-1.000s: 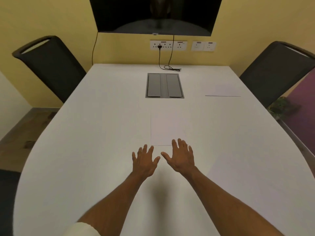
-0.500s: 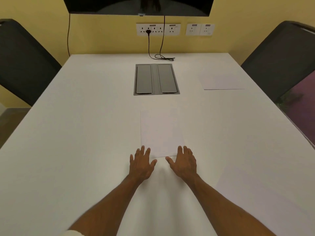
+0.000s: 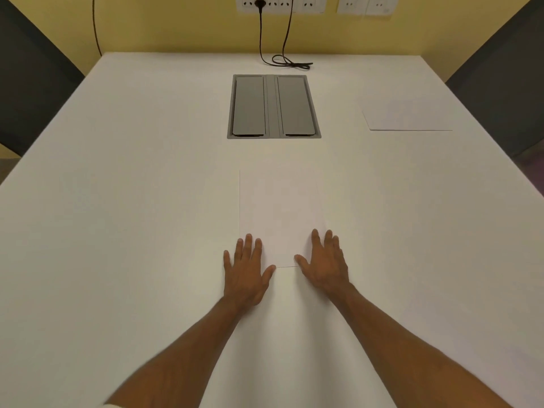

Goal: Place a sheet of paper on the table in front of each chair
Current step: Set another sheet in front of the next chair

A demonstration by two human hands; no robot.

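Both hands lie flat and released, fingers spread: the left hand (image 3: 245, 273) and right hand (image 3: 325, 265) press the near corners of a sheet (image 3: 279, 213) lying mid-table (image 3: 117, 201). Another sheet (image 3: 407, 114) lies by the right chair (image 3: 506, 83). Sliding hands could skew or crease the thin paper.

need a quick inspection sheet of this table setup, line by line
surface: white table, flush grey cable hatch shut
job's things: near sheet lies flat at centre; far sheet lies flat before the right chair; nothing before the left chair
clutter: nothing seen
grips: left hand and right hand open, flat, fingers over the near sheet's corners
cables: black cable coiled at the far edge, plugged into wall sockets
surroundings: yellow wall
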